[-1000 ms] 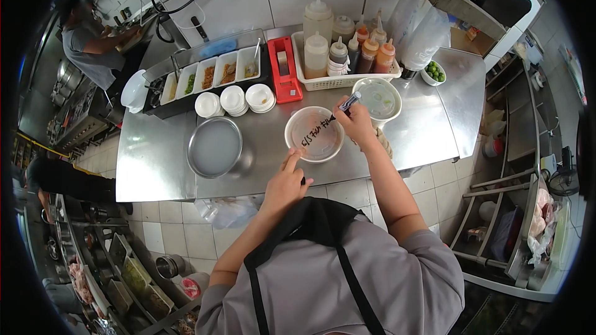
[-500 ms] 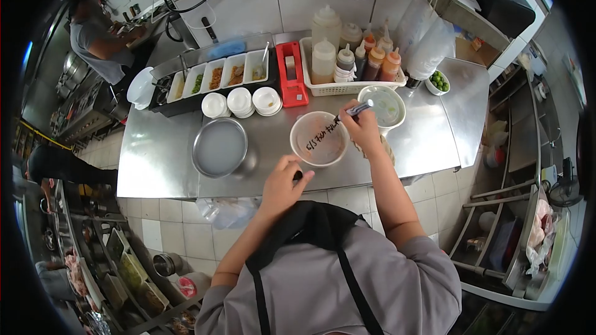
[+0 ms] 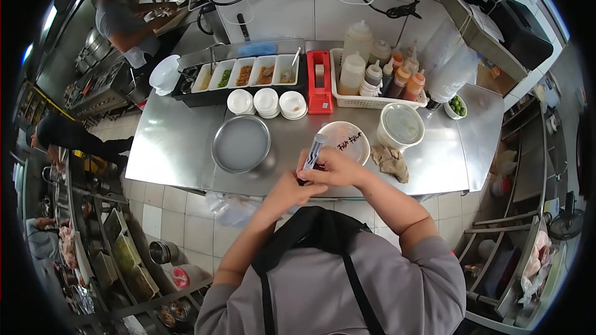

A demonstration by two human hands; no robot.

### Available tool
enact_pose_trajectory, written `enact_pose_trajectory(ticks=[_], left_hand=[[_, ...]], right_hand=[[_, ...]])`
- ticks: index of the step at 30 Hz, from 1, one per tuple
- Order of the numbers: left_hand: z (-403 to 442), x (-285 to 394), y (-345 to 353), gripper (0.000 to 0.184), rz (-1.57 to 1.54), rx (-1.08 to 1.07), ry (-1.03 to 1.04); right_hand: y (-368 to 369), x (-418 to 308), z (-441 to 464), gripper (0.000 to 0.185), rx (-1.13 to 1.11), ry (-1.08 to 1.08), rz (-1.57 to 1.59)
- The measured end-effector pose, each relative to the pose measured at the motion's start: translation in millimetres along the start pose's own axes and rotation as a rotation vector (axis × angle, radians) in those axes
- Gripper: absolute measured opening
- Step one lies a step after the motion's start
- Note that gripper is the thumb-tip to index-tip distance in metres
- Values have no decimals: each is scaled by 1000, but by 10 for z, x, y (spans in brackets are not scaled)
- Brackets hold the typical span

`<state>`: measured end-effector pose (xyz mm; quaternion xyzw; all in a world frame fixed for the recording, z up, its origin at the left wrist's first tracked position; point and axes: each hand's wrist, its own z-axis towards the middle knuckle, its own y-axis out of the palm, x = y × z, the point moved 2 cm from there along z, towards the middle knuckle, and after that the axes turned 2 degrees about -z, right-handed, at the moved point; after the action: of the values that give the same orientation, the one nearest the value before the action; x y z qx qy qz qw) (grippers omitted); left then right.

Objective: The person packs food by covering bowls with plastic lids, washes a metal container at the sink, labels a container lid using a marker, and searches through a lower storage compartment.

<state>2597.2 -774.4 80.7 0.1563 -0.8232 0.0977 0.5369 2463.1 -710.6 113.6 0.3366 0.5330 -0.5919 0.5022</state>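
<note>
My right hand [image 3: 332,166] is closed on a marker [image 3: 314,152] with a pale barrel, held upright. Directly below it my left hand [image 3: 290,191] is closed at the marker's lower end, on what looks like the black cap. Just behind my right hand a round lidded tub [image 3: 356,138] with black handwriting on its lid rests on the steel counter, partly covered by the hand. A second lidded tub [image 3: 401,125] stands to its right, with a crumpled cloth [image 3: 392,164] in front of it.
On the counter [image 3: 174,155] are a metal bowl [image 3: 241,144], stacked small white dishes [image 3: 266,102], a topping tray [image 3: 245,75], a red tape dispenser [image 3: 320,84], a basket [image 3: 372,102] of sauce bottles and a bowl of limes [image 3: 456,108]. A person [image 3: 127,18] works at the back left.
My right hand has left the lid and moved left with the marker, which is now upright. My left hand has met it at the marker's lower end. The camera view has shifted.
</note>
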Motion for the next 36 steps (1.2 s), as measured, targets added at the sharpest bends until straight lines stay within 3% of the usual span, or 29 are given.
enact_pose_trajectory(ticks=[3,4,6,8,9,12,15,18,21,26,27,28,29,31,34,36], left_hand=[[15,-104,-42,42,-378,-271,119],[-27,-99,-77,43,-360,-212,145],[-168,-5,-137,46,-330,-86,200],[-229,-193,-287,44,-199,-92,150],[-260,-316,-357,44,-134,-95,120],[-367,-657,-439,41,-118,-152,65],[-492,-812,-462,42,-123,-56,17],[-530,-1066,-512,41,-99,-7,14],[-543,-1175,-577,40,-85,24,-30],[-412,-1358,-688,35,69,-5,-21],[-381,-1384,-693,34,66,-39,-32],[-344,-1376,-694,32,90,-67,-34],[-318,-1369,-691,31,113,-94,-40],[-261,-1417,-683,29,143,-151,-21],[-154,-1488,-658,28,207,-257,5],[-91,-1309,-576,27,300,-316,-15]], right_hand=[[-183,19,221,18,-206,89,142],[-324,74,348,18,-215,65,103],[-739,136,688,20,278,326,-29],[-1215,334,1101,26,634,-7,-356],[-1428,441,1283,27,717,152,-372],[-1962,1167,1675,35,901,266,-725],[-2127,1497,1789,39,842,492,-857],[-2152,1466,1755,42,877,481,-780],[-1921,1007,1635,42,788,370,-953],[-862,-175,484,22,212,239,-355],[-667,-169,164,23,163,150,-372],[-459,-274,-114,23,-31,249,-399],[-237,-229,-367,20,-85,280,-90],[77,14,-788,20,-153,409,89],[548,768,-1461,28,-46,705,265],[727,1298,-1840,30,2,979,223]])
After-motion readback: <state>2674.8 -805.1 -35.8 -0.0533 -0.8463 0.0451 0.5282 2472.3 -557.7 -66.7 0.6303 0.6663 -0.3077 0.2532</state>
